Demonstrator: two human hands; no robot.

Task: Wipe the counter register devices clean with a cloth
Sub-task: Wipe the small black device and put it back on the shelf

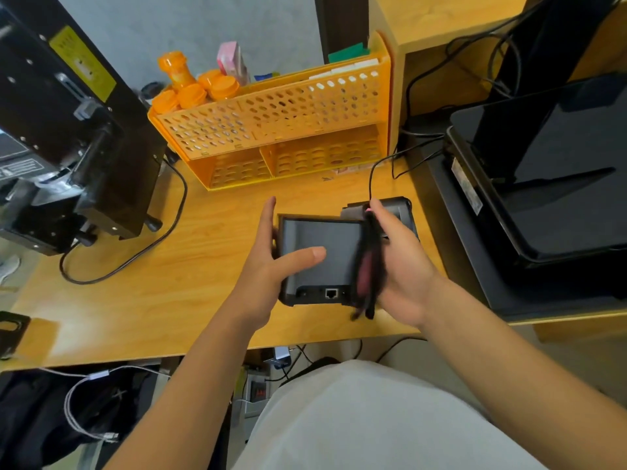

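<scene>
**Risks while a small device is held off the counter for wiping**

A small dark grey device point(320, 256) is held just right of the frame's centre, above the wooden counter point(169, 283), with a port panel turned toward the lower edge of the frame. It is steadied by the left hand point(268, 266), whose thumb is laid across the flat grey face while the fingers point(268, 212) are wrapped behind the left edge. A dark cloth point(368, 262) with a reddish side is gripped in the closed right hand point(403, 266) and pressed along the device's right edge; the cloth is blurred, so its exact fold cannot be made out.

The chief risk is judged to be a slip: the device is clamped largely on one side, and a firm stroke from the right could twist it out of the left hand onto the counter. A black cable point(373, 171) runs up and to the right from just behind the device; whether it is plugged into it is hidden, and if it is, it could be strained or pulled loose when the device is turned. The open network port point(331, 293) could be snagged by a trailing cloth corner. A second dark unit point(398, 212) lies just behind the right hand and could be knocked by a wide stroke.
</scene>
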